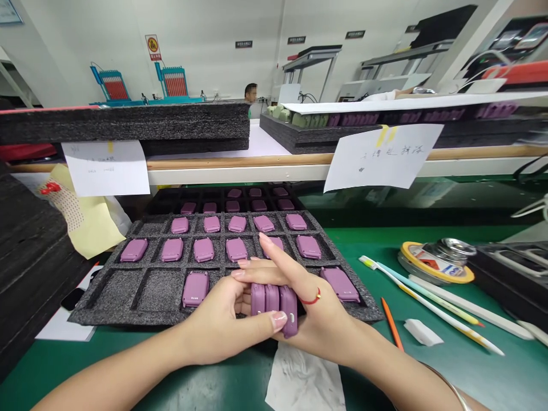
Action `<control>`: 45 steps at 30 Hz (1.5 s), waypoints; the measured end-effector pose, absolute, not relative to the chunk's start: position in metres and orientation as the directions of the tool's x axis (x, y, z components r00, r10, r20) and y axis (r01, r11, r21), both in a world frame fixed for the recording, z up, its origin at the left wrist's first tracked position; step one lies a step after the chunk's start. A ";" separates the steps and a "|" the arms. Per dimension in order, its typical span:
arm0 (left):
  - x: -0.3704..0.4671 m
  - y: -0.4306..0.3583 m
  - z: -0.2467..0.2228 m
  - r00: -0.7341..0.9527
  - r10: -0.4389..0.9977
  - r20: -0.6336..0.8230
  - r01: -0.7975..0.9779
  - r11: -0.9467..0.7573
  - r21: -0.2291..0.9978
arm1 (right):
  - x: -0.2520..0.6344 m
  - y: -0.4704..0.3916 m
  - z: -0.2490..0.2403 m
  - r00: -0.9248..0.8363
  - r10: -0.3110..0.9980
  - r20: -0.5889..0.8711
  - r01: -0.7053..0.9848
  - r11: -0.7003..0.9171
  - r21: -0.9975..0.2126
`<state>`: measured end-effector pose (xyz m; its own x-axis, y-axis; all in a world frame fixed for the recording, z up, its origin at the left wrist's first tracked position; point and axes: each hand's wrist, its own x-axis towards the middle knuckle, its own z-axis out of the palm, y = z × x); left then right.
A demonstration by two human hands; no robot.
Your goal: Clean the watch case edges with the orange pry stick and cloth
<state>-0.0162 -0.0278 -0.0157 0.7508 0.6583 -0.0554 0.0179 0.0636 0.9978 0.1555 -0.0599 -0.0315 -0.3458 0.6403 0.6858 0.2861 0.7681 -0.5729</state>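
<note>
Three purple watch cases [270, 299] stand side by side on edge between my two hands, above the front of a black foam tray [115, 285]. My left hand [222, 328] is closed around them from the left, its thumb pressed on the rightmost case. My right hand [308, 285] presses in from the right and behind, its fingers reaching over the left fingers. Parts of both hands' fingers are hidden behind the stack. More purple watch cases [237, 249] lie flat in the tray's pockets; two front-left pockets are bare.
Right of the tray lie an orange stick [391, 324], brushes [432, 299], a white block [423, 332] and a yellow-rimmed tape roll [411, 262]. A crumpled white cloth [306, 379] lies below my hands. A shelf [240, 171] with foam trays spans above; a person [250, 97] is beyond.
</note>
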 end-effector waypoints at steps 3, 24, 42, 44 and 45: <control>-0.015 -0.027 -0.017 0.763 0.646 -0.014 -0.008 0.030 1.000 | 0.157 -0.060 -0.031 -0.379 0.617 0.689 0.337 0.786 -0.518; -0.015 -0.032 -0.019 0.656 0.660 0.366 -0.040 -0.453 0.890 | 0.158 -0.061 -0.030 -0.088 0.925 0.371 -0.119 0.360 -0.925; -0.012 -0.030 -0.022 0.625 0.586 0.516 -0.088 -0.604 0.792 | 0.161 -0.063 -0.021 -0.252 0.915 0.314 0.018 0.329 -0.944; -0.012 -0.029 -0.024 0.598 0.580 0.553 -0.113 -0.623 0.774 | 0.160 -0.064 -0.022 -0.253 0.912 0.323 0.032 0.341 -0.940; -0.011 -0.029 -0.025 0.583 0.576 0.573 -0.121 -0.636 0.762 | 0.160 -0.064 -0.022 -0.247 0.912 0.329 0.039 0.348 -0.937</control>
